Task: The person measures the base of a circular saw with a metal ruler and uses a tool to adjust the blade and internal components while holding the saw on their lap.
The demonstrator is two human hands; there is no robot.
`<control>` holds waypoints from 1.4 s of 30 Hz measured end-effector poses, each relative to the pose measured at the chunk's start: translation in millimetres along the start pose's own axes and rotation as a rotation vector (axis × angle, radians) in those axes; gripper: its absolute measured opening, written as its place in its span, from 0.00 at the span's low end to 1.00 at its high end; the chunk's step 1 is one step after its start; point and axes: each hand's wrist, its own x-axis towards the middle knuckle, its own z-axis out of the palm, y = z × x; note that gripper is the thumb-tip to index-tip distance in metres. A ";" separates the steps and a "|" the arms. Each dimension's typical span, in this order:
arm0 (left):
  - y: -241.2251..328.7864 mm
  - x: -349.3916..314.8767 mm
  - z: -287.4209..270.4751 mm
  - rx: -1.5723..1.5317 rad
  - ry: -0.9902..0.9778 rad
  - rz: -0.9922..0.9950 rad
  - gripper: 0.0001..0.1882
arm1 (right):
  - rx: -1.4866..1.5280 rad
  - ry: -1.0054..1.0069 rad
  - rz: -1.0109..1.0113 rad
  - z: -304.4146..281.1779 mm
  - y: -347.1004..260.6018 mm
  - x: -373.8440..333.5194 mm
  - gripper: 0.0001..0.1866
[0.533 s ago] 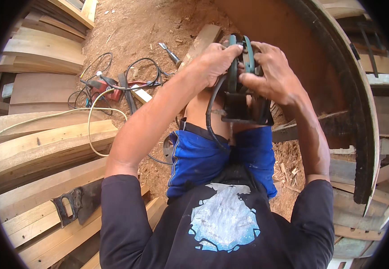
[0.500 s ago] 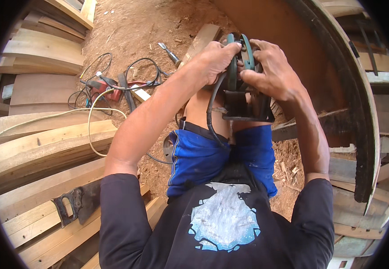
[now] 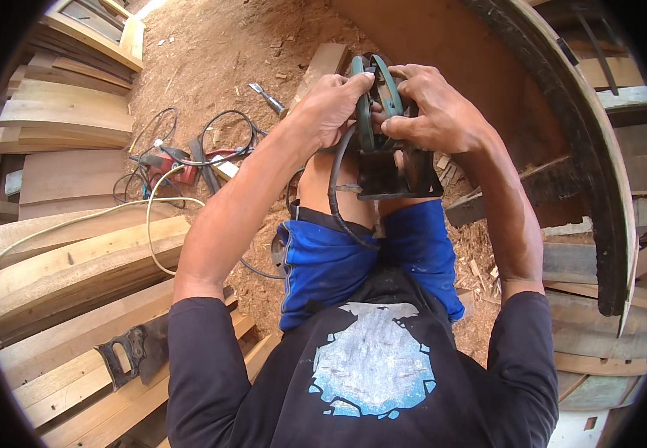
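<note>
Above my knees I hold a corded power tool with a green body and a flat black base plate at its near end. My left hand is closed around the left green part, thumb near its top. On the other side my right hand grips the right green part, with fingers over the top and thumb inside. A gap shows between the two green parts; what lies in it is partly hidden by my fingers. The tool's black cord loops down on the left toward my thighs.
A red power tool lies among tangled cords on the dusty ground, near a chisel-like tool. Planks are stacked at the left, with a handsaw on them. A large curved wooden piece rises at the right.
Both hands and the power tool have shifted a little to the left, and the tool's top leans slightly more left. My grip looks the same.
</note>
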 end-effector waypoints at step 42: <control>-38.8 -105.5 5.0 0.322 -0.184 0.191 0.36 | 0.543 -0.346 0.048 -23.9 41.8 -27.3 0.16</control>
